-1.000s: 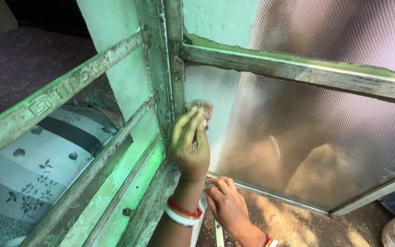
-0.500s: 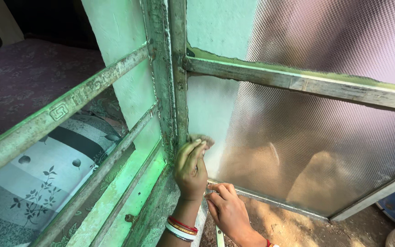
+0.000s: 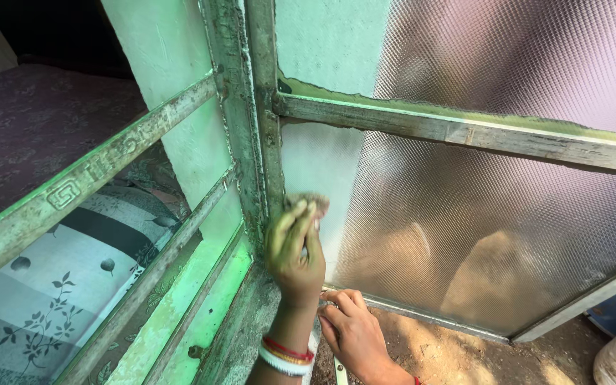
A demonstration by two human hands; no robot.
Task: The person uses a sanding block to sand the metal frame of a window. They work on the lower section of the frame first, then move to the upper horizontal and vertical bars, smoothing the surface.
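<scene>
A weathered green window frame (image 3: 264, 142) holds textured frosted glass (image 3: 479, 235); a floral sheet (image 3: 44, 299) lies beyond the bars. The left hand (image 3: 295, 249), fingers raised, presses a small scrubbing pad (image 3: 311, 204) against the frame's upright. The right hand (image 3: 351, 331) grips the bottom rail (image 3: 422, 317).

Bright daylight from the right, green cast on window frame (image 3: 251, 142), dim interior upper left, sharp focus.
</scene>
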